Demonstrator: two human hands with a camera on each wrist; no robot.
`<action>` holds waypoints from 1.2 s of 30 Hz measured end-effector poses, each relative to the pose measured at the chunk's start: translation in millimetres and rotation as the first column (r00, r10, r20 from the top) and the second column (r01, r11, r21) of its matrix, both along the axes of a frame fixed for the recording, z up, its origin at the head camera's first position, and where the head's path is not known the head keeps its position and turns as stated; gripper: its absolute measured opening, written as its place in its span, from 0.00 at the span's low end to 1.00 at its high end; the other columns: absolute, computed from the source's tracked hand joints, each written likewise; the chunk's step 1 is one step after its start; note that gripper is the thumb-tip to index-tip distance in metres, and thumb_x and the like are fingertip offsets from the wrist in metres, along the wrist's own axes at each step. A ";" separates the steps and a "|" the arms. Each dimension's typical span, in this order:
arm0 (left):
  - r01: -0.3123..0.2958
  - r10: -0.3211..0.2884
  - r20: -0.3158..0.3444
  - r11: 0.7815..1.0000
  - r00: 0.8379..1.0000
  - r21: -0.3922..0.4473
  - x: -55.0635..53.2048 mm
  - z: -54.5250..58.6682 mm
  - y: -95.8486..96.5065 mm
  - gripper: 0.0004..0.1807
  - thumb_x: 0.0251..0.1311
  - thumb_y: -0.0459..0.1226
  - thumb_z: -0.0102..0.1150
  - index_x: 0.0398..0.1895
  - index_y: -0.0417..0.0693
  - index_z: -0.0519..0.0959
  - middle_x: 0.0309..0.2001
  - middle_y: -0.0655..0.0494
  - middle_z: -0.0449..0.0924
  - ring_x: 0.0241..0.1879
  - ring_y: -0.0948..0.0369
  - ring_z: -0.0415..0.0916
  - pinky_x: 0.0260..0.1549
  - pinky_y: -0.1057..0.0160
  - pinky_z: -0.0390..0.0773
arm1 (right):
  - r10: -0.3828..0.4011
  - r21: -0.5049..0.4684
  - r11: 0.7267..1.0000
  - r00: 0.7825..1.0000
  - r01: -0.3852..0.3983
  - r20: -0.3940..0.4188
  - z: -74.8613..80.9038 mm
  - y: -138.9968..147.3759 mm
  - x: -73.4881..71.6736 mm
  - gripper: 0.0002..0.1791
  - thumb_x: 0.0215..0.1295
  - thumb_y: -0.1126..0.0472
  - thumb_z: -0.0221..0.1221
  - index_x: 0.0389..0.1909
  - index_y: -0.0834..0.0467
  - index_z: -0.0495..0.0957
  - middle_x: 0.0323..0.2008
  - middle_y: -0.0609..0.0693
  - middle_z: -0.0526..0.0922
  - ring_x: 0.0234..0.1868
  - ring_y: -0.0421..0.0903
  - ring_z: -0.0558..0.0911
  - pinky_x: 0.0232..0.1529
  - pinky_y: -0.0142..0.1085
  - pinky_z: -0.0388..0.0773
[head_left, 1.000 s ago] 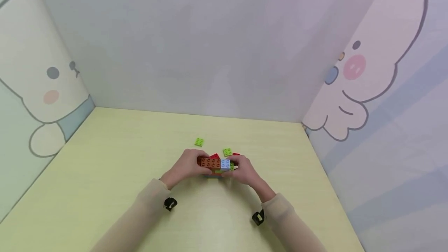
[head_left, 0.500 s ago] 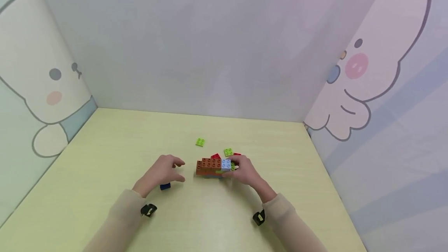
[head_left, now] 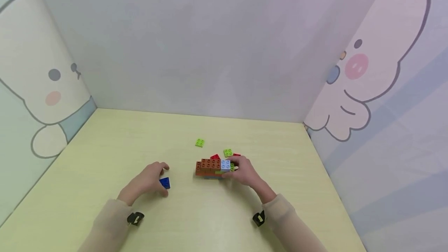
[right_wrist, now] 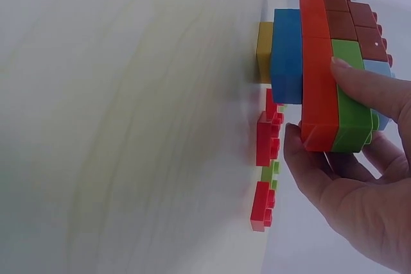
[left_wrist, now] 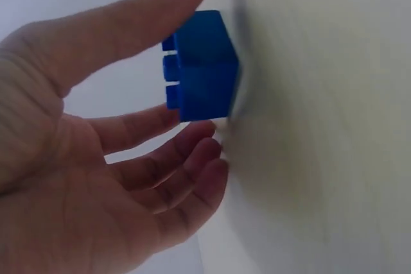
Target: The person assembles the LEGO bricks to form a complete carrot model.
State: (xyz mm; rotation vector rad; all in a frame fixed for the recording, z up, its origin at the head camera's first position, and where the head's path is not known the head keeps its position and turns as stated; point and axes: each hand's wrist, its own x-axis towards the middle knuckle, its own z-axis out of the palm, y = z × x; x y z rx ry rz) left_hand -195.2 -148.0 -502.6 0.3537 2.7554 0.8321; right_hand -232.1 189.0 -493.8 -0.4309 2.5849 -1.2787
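Note:
My right hand [head_left: 243, 171] grips the right end of a brick stack [head_left: 210, 165], thumb on one side and fingers on the other. In the right wrist view the stack shows brown and light blue on top, then green, red-orange, blue and a yellow brick at the bottom. To the left, my left hand [head_left: 147, 182] is spread around a dark blue brick [left_wrist: 205, 65] on the table. Its thumb [left_wrist: 128, 33] and fingers lie on either side of this brick, apart from each other; whether they touch it is unclear.
Behind the stack lie a small green brick [head_left: 200, 142], another green brick [head_left: 228, 152] and red bricks [head_left: 215, 157], partly hidden. The pale yellow table [head_left: 140, 135] meets a grey wall [head_left: 196, 49] at the back and printed walls at both sides.
My left hand has let go of the stack and moved left and toward me to the blue brick. The right hand has kept its hold on the stack in the same place.

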 end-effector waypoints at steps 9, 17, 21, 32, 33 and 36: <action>-0.009 0.012 -0.081 0.999 0.997 0.036 -1.4 -13.8 4.5 0.21 0.31 0.35 0.79 0.32 0.43 0.79 0.32 0.55 0.74 0.34 0.56 0.71 0.38 0.54 0.74 | 0.000 0.007 1.000 1.000 0.000 0.001 -0.4 -1.1 0.4 0.26 0.49 0.61 0.73 0.51 0.58 0.80 0.45 0.48 0.79 0.43 0.46 0.77 0.43 0.41 0.76; -0.039 0.047 -0.118 0.997 0.992 0.071 -5.1 -2.9 11.3 0.16 0.39 0.31 0.75 0.35 0.41 0.83 0.36 0.51 0.79 0.40 0.51 0.75 0.42 0.50 0.74 | -0.006 -0.004 1.000 1.000 0.006 0.001 -0.6 -0.9 0.4 0.26 0.49 0.62 0.73 0.51 0.59 0.79 0.45 0.49 0.79 0.44 0.47 0.78 0.43 0.42 0.76; -0.039 0.051 -0.153 0.996 0.987 0.085 -7.0 7.4 18.2 0.18 0.42 0.32 0.75 0.40 0.40 0.82 0.39 0.50 0.80 0.42 0.50 0.76 0.44 0.49 0.74 | 0.004 -0.004 1.000 1.000 -0.004 -0.007 -2.3 0.0 0.0 0.26 0.49 0.61 0.73 0.51 0.59 0.80 0.45 0.49 0.79 0.44 0.47 0.78 0.43 0.42 0.76; -0.019 0.067 -0.223 0.977 0.972 0.213 -9.8 44.5 55.6 0.19 0.47 0.40 0.75 0.42 0.44 0.81 0.39 0.54 0.80 0.38 0.56 0.78 0.38 0.55 0.79 | 0.008 0.004 1.000 1.000 -0.008 -0.022 -1.6 0.0 0.7 0.25 0.49 0.61 0.73 0.50 0.59 0.80 0.43 0.48 0.79 0.42 0.46 0.78 0.42 0.41 0.76; -0.007 0.062 -0.233 0.973 0.970 0.231 -10.2 47.4 59.3 0.19 0.47 0.40 0.75 0.42 0.44 0.82 0.40 0.54 0.81 0.38 0.56 0.78 0.37 0.56 0.79 | 0.006 0.005 1.000 1.000 -0.006 -0.021 -1.4 -0.1 0.9 0.25 0.49 0.61 0.73 0.50 0.59 0.80 0.43 0.48 0.79 0.42 0.46 0.78 0.42 0.41 0.76; 0.026 0.050 -0.263 0.961 0.963 0.276 -11.9 53.3 71.3 0.19 0.47 0.39 0.75 0.43 0.43 0.82 0.42 0.52 0.81 0.39 0.56 0.79 0.38 0.58 0.79 | 0.000 0.008 1.000 1.000 0.000 -0.015 -1.0 -0.4 1.4 0.25 0.49 0.61 0.73 0.50 0.59 0.80 0.43 0.49 0.79 0.43 0.47 0.78 0.43 0.42 0.76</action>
